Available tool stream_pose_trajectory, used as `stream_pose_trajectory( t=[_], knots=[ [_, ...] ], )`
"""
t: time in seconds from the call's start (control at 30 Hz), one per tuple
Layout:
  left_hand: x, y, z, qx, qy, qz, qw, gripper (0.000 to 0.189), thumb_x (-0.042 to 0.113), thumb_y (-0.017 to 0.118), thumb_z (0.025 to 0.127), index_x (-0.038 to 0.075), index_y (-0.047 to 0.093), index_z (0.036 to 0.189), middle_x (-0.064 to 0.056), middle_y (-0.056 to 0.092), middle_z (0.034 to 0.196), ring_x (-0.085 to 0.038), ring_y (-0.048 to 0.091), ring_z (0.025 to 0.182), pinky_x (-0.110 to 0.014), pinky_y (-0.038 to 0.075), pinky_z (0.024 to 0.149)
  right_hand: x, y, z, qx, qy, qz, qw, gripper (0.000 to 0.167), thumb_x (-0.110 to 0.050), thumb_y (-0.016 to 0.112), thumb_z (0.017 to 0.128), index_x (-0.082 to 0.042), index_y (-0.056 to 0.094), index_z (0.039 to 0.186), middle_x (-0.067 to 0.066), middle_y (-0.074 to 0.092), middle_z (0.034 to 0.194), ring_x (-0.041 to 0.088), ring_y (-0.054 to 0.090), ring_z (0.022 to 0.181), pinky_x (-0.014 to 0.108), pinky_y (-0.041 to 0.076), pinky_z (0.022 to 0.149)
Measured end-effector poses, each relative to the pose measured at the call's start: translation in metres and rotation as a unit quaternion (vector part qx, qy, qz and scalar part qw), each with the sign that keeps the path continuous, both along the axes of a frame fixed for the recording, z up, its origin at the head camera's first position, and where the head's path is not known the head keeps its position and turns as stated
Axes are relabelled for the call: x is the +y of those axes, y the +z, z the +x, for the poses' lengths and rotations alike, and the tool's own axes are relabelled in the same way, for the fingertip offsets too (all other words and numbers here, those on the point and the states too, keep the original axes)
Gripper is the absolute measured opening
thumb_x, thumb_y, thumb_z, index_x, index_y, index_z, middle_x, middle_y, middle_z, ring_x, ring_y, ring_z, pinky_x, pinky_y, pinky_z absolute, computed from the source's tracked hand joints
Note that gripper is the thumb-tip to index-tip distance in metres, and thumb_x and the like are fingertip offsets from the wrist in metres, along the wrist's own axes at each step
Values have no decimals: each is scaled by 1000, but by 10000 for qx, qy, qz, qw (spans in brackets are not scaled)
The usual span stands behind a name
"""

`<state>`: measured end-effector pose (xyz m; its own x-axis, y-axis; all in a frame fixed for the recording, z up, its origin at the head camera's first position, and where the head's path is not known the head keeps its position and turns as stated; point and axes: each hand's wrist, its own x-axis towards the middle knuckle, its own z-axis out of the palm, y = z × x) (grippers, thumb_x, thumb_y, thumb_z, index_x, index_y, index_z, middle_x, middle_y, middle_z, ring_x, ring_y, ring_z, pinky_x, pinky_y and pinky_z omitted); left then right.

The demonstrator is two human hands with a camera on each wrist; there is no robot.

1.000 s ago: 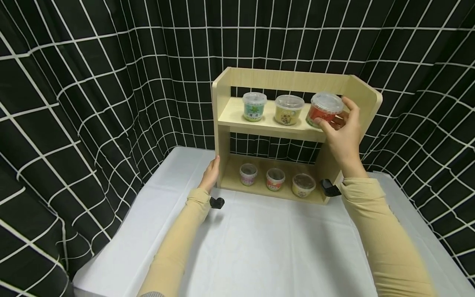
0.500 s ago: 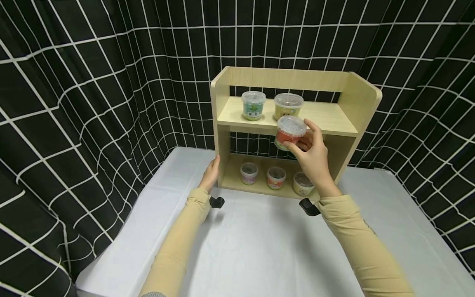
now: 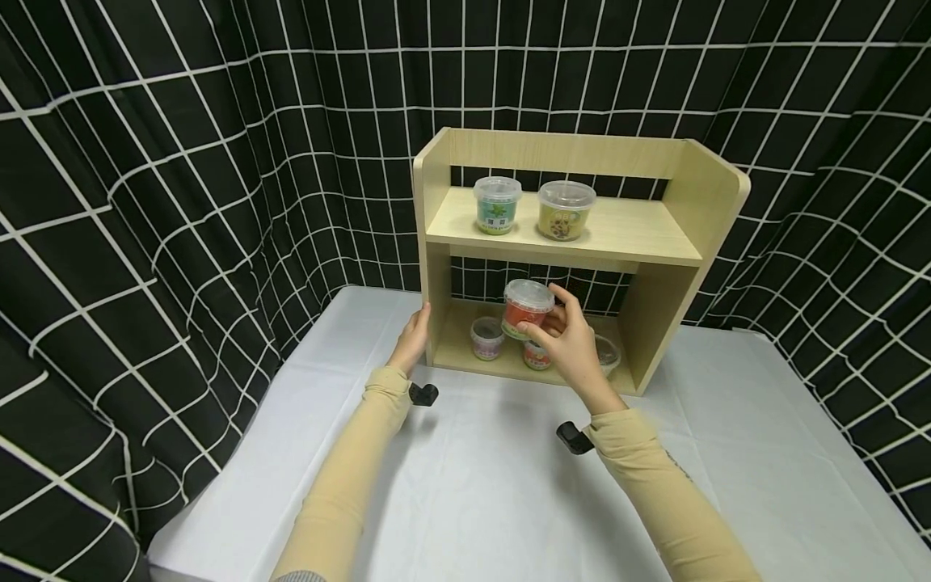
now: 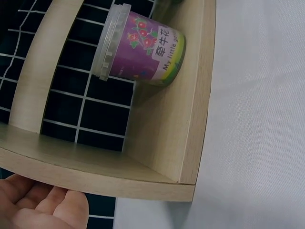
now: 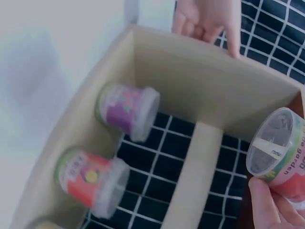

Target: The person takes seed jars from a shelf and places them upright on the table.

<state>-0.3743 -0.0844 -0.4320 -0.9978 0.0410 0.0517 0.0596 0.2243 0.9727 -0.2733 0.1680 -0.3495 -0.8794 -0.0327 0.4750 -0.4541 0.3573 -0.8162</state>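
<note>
My right hand pinches a red plastic cup with a clear lid, between thumb and fingers. It holds the cup in front of the lower compartment of a wooden shelf. In the right wrist view, the clear underside of the red cup shows at the right edge. My left hand rests against the outside of the shelf's left panel, its thumb at the front edge. On the lower board stand a purple cup and a red-orange cup. A pale yellow cup is partly hidden behind my right hand.
A green cup and a yellow cup, both lidded, stand on the upper board. The shelf sits on a white-covered table. Black curtains with white grid lines surround the table at the back and sides.
My right hand has lifted the red cup off the right part of the upper board and carried it down and left to the lower compartment. My left hand has stayed at the left panel.
</note>
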Motion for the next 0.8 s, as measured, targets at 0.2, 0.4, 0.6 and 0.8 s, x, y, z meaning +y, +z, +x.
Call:
stream_pose_trajectory(
  t=[0.2,0.4,0.6,0.8],
  knots=[
    [-2,6,4,-76,-95,4,9999,77,64,23,93,7,26,145,-14,25,149,-33,21,134,-45,17,109,-16,-11,4,-297,180,16,9994,80,-17,74,79,-2,26,142,24,55,120,32,58,104,34,50,84],
    [-3,0,-2,-154,-94,-29,9998,79,68,23,90,12,27,146,-11,25,149,-31,21,135,-45,18,109,-29,-34,2,-526,248,169,9982,78,-17,76,77,-3,29,139,23,56,118,32,59,103,33,51,83],
    [-3,0,-2,-154,-123,-72,9998,79,68,23,90,12,27,146,-11,25,149,-31,20,135,-46,18,109,-40,-55,1,-734,175,205,9969,76,-12,78,75,-2,33,136,23,59,111,32,61,99,34,52,80],
    [-3,0,-2,-180,-84,-34,9998,80,68,23,90,12,27,146,-12,25,149,-32,21,135,-47,17,109,-48,-74,-2,-1070,74,30,9942,72,-7,77,75,2,34,132,26,57,112,34,60,99,38,51,82]
  ],
)
